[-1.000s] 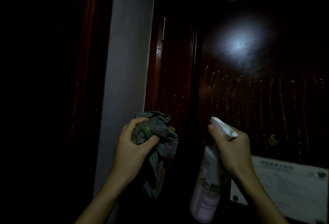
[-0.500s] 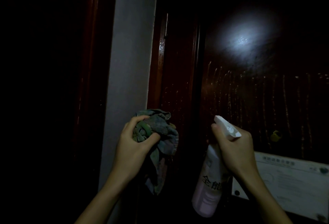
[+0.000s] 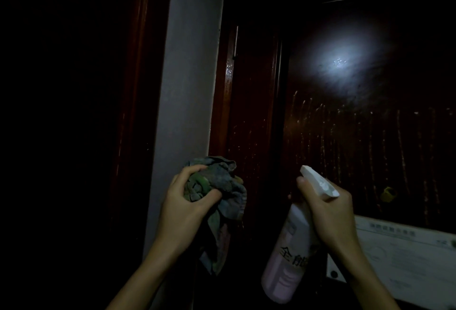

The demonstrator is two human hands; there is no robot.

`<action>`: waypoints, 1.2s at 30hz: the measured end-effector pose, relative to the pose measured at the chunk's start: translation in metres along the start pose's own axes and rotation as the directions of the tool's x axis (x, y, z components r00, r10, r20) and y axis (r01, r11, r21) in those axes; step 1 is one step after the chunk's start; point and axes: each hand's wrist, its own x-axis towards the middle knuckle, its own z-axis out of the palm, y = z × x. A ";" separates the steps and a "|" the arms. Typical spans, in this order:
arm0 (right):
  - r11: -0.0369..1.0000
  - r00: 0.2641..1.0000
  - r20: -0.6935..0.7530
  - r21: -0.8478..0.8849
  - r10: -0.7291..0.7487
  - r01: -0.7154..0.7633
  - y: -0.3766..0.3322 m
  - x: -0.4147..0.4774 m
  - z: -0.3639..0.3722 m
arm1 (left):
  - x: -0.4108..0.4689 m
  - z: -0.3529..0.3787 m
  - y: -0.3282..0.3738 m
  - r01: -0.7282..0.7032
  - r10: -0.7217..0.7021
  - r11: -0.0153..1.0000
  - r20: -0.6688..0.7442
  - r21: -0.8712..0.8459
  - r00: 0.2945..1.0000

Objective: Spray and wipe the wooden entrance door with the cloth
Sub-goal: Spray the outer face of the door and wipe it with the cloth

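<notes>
The dark wooden door (image 3: 370, 137) fills the right of the dim head view, with a bright light spot high up and several thin streaks of liquid running down it. My left hand (image 3: 183, 208) grips a bunched grey-green cloth (image 3: 219, 186) just in front of the door's left edge; part of the cloth hangs below my fist. My right hand (image 3: 325, 213) holds a pale pink spray bottle (image 3: 288, 263) by its neck, its white nozzle pointing up and left toward the door.
A pale grey wall strip (image 3: 187, 112) stands left of the door frame, with dark wood panelling further left. A white printed notice (image 3: 404, 258) is fixed low on the door at right. A small yellowish object (image 3: 388, 193) sits on the door above it.
The view has drifted slightly, so the door's light spot and streaks sit a little lower and further right. Both hands keep their grips and have barely moved.
</notes>
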 end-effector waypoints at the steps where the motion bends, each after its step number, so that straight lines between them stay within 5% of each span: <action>1: 1.000 1.000 0.018 0.007 0.005 -0.005 -0.001 0.000 0.000 | 0.000 0.000 -0.001 0.000 0.000 1.000 0.000 0.003 1.000; 36: 1.000 1.000 -0.017 0.014 -0.004 0.004 0.005 -0.016 0.005 | -0.008 -0.001 -0.015 0.012 -0.012 1.000 -0.014 -0.009 1.000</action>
